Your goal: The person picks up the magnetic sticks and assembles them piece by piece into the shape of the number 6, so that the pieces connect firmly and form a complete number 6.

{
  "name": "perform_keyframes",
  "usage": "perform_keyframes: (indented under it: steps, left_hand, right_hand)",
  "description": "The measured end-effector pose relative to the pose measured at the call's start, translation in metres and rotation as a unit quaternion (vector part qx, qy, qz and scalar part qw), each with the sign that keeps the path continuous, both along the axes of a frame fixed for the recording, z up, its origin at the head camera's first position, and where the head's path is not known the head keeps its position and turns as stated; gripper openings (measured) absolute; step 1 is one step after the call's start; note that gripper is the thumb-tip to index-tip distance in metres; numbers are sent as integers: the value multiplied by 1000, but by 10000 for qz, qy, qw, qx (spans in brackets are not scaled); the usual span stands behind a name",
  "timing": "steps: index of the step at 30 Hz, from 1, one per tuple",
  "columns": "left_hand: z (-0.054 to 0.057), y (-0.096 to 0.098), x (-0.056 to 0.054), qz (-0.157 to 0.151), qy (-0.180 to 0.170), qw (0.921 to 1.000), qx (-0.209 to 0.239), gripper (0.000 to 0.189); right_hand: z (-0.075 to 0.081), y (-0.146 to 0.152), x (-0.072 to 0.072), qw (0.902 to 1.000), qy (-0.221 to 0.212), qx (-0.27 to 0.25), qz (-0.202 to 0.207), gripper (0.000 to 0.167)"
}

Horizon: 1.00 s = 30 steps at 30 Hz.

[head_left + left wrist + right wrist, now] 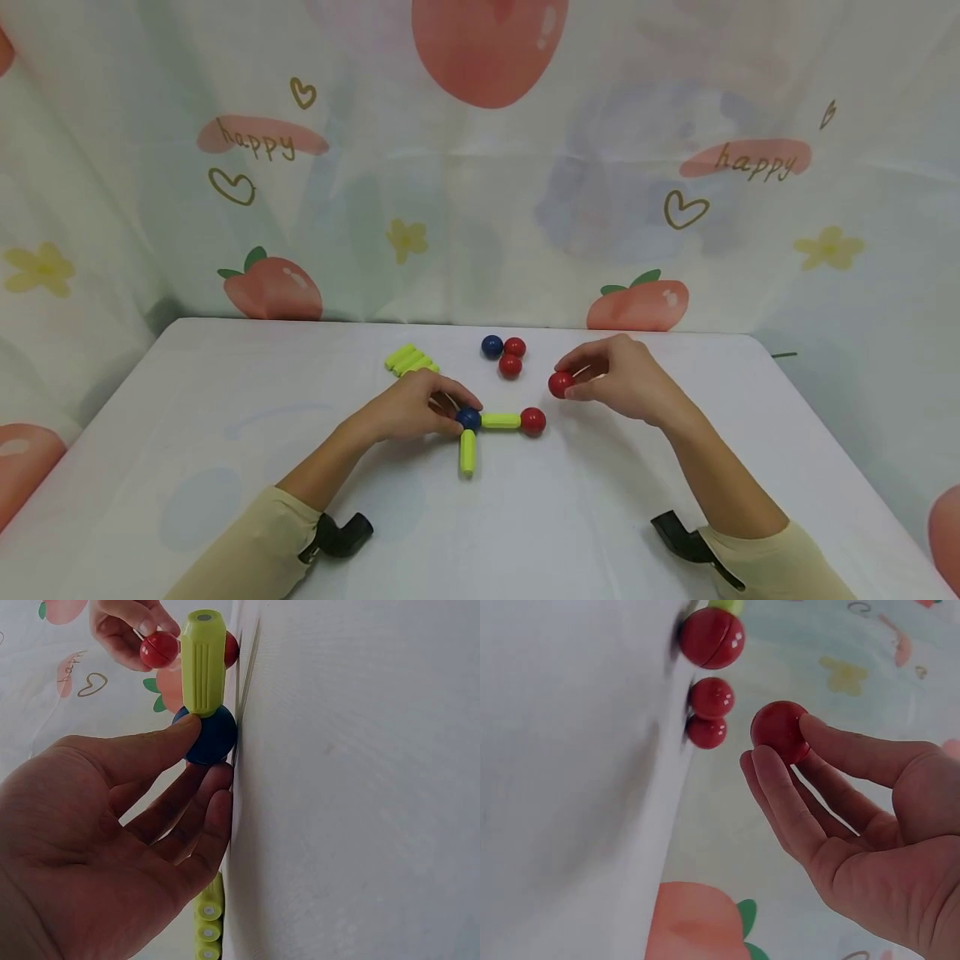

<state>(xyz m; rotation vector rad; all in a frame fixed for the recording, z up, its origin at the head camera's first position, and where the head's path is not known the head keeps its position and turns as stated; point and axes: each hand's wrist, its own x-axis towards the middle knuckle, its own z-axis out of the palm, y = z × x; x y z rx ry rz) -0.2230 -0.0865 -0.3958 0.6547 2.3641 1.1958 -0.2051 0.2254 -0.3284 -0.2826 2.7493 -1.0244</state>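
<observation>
My left hand pinches a blue ball between thumb and fingers, low at the tabletop. From that ball one yellow-green rod runs right to a red ball, and a second rod points toward me. In the left wrist view this near rod has a round grey spot on its free end. My right hand holds another red ball by its fingertips, above the table and behind the joined red ball. The right wrist view shows this held ball apart from the others.
Beyond the joined pieces, a loose blue ball and two red balls sit close together. Several yellow-green rods lie side by side behind my left hand. A printed cloth hangs at the back edge of the white table.
</observation>
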Motion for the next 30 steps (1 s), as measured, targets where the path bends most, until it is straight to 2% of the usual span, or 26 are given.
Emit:
perform_keyframes:
  steps: [7,16,30]
  left_hand:
    - [-1,-1,0,-33,17,10000,19,31]
    - [2,0,1,-33,20,10000,18,31]
    - [1,-1,1,-33,19,10000,47,31]
  right_hand:
    - [7,-11,17,9988,107,-103,460,25]
    - [5,-30,29,9958,52,-131,907,22]
    - [-6,-59,47,9871,-461,-297,1506,23]
